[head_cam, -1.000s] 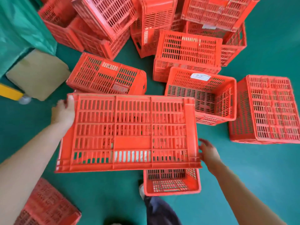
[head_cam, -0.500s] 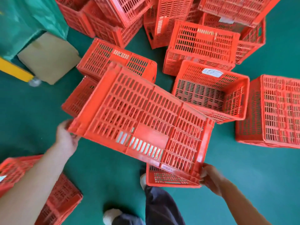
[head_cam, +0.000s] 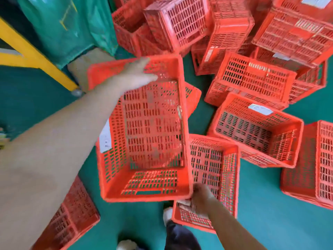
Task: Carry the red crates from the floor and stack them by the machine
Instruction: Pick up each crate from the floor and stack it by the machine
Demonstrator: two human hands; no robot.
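Observation:
I hold a red slatted crate (head_cam: 144,134) in the air over the green floor, its open side facing me and a white label on its left wall. My left hand (head_cam: 135,74) grips the far rim, fingers hooked over the edge. My right hand (head_cam: 200,197) grips the near right corner from below. Another red crate (head_cam: 214,170) stands open on the floor directly under and right of the held one. The frame is motion-blurred.
Several red crates (head_cam: 257,130) lie jumbled across the floor ahead and to the right, some on their sides. One more crate (head_cam: 72,217) sits at lower left. A yellow frame (head_cam: 36,58), green sheeting (head_cam: 68,24) and cardboard stand at upper left. My shoes show below.
The crate has turned over from showing its bottom to showing its open inside. My left hand moved from the near left corner to the far rim; the view swung left.

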